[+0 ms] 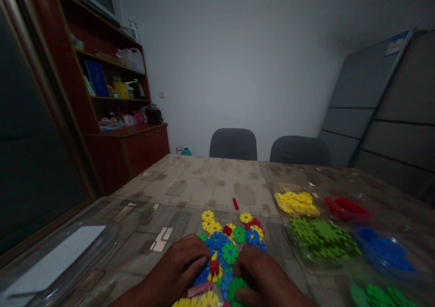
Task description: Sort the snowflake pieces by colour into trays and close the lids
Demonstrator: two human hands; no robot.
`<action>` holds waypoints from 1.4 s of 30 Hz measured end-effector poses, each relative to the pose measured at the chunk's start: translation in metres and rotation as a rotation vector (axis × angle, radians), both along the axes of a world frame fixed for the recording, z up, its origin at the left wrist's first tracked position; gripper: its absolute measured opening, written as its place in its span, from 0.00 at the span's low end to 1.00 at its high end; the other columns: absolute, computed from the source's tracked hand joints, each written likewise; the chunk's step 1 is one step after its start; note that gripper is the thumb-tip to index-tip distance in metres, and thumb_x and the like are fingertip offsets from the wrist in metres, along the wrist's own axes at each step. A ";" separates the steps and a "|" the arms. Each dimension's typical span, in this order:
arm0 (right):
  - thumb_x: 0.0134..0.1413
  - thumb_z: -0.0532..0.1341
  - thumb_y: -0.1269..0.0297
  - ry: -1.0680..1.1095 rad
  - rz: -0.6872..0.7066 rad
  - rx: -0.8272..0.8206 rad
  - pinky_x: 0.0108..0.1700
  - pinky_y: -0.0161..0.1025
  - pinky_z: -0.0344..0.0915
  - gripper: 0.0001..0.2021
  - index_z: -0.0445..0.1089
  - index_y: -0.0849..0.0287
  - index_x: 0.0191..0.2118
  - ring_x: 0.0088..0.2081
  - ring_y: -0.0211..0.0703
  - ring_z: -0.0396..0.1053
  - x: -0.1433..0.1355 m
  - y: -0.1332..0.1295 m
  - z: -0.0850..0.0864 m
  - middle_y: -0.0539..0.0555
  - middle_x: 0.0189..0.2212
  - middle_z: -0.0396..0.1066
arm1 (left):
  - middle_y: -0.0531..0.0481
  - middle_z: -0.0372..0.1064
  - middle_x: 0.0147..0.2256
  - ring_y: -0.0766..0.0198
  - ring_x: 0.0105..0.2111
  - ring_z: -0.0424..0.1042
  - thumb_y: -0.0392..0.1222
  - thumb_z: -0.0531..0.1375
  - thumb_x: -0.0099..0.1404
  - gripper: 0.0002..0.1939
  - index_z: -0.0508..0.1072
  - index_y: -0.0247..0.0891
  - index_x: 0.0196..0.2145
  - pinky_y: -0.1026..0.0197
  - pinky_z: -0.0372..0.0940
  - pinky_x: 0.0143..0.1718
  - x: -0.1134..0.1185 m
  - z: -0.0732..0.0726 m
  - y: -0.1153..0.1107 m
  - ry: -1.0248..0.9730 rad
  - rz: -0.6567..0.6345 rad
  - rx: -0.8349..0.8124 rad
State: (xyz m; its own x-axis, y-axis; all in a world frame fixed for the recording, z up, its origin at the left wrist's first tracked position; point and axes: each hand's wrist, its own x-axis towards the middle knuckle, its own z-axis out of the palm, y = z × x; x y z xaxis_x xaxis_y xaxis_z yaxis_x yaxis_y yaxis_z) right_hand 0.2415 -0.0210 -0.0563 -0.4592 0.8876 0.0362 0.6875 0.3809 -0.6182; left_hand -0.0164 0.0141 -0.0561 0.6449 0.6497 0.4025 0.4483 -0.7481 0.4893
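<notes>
The left hand (186, 264) and right hand (260, 273) sit apart, flanking multicoloured notched plastic discs (230, 253) on the patterned beige counter (200, 180); whether either grips is unclear. Apparent step: picking pieces; the next move likely calls for isolating one.

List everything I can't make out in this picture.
In the head view, chiefly:
What, if anything, the left hand grips: hidden by the hand itself.
What the right hand grips, if anything: likewise hidden.
The full set of green discs at lower right: cut off by the bottom edge.
Wording on the wall-side label: too small, blurred.
</notes>
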 end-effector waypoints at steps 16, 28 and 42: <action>0.46 0.61 0.81 0.090 -0.040 0.056 0.44 0.37 0.59 0.14 0.65 0.58 0.38 0.41 0.43 0.63 -0.018 0.004 0.011 0.53 0.39 0.67 | 0.46 0.74 0.34 0.59 0.36 0.71 0.37 0.50 0.72 0.11 0.73 0.39 0.37 0.59 0.63 0.40 -0.001 -0.002 0.000 0.005 0.008 -0.012; 0.43 0.62 0.79 0.074 0.001 -0.002 0.33 0.32 0.55 0.10 0.69 0.59 0.33 0.32 0.39 0.65 -0.003 0.008 0.027 0.47 0.30 0.71 | 0.46 0.74 0.34 0.59 0.36 0.72 0.38 0.51 0.72 0.11 0.74 0.39 0.38 0.60 0.64 0.39 -0.001 -0.004 0.001 -0.042 -0.014 0.003; 0.48 0.61 0.78 -0.048 0.136 -0.100 0.38 0.35 0.68 0.14 0.77 0.51 0.35 0.35 0.40 0.72 0.030 -0.025 0.061 0.47 0.36 0.77 | 0.47 0.75 0.34 0.60 0.35 0.73 0.36 0.52 0.71 0.11 0.74 0.40 0.38 0.60 0.66 0.39 0.000 0.000 0.001 -0.043 -0.013 0.025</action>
